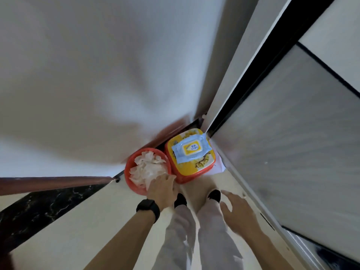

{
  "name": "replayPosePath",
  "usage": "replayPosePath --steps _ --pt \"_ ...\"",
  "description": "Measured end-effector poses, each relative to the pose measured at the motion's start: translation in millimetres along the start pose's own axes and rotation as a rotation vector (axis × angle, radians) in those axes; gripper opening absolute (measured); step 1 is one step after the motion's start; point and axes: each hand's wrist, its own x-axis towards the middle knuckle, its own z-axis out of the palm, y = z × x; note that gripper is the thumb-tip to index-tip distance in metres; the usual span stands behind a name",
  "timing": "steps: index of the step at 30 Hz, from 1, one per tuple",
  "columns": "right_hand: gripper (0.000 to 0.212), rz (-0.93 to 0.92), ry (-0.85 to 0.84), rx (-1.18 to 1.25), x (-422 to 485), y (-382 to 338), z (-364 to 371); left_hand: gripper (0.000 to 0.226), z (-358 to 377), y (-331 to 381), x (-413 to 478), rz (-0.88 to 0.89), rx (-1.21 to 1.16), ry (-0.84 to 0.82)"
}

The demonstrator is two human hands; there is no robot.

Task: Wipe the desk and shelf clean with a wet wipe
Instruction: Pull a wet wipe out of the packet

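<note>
A blue and yellow pack of wet wipes lies on top of a yellow and red square container on the floor in a corner. Beside it on the left stands a round red bin full of crumpled white wipes. My left hand, with a black watch on the wrist, reaches down to the near rim of the bin and its fingers touch the crumpled wipes. My right hand hovers to the right with its fingers spread and holds nothing.
A white wall fills the left and top. A frosted glass sliding door with a black frame runs along the right. My feet in black shoes stand on the pale floor just before the bin. A dark marble strip lies at the lower left.
</note>
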Motion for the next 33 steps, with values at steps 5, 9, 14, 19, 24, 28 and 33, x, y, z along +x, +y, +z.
replayPosePath --steps 5,9,14,19,24,28,33 --pt "0.044 -0.023 -0.118 -0.062 97.1 -1.6 25.3 0.051 22.9 -8.6 77.8 -0.05 -0.022 0.023" --pt "0.048 -0.055 -0.154 -0.152 183.8 12.1 71.5 0.061 60.7 -16.8 145.1 -0.033 -0.02 0.054" --pt "0.059 -0.112 -0.124 -0.302 272.5 34.0 124.8 0.075 107.0 -20.8 222.7 0.009 0.065 0.036" --pt "0.07 -0.139 -0.056 -0.367 315.7 57.3 164.5 0.065 136.5 -21.8 284.9 0.154 0.095 0.149" --pt "0.071 -0.145 0.024 -0.322 319.3 57.6 179.0 0.065 152.6 -24.7 324.6 0.257 0.142 0.156" --pt "0.073 -0.136 0.047 -0.284 320.5 53.4 180.5 0.064 156.2 -26.1 332.4 0.297 0.221 0.15" --pt "0.08 0.147 0.07 -0.159 340.1 22.2 157.9 0.055 155.4 -31.9 330.1 0.367 0.283 0.183"
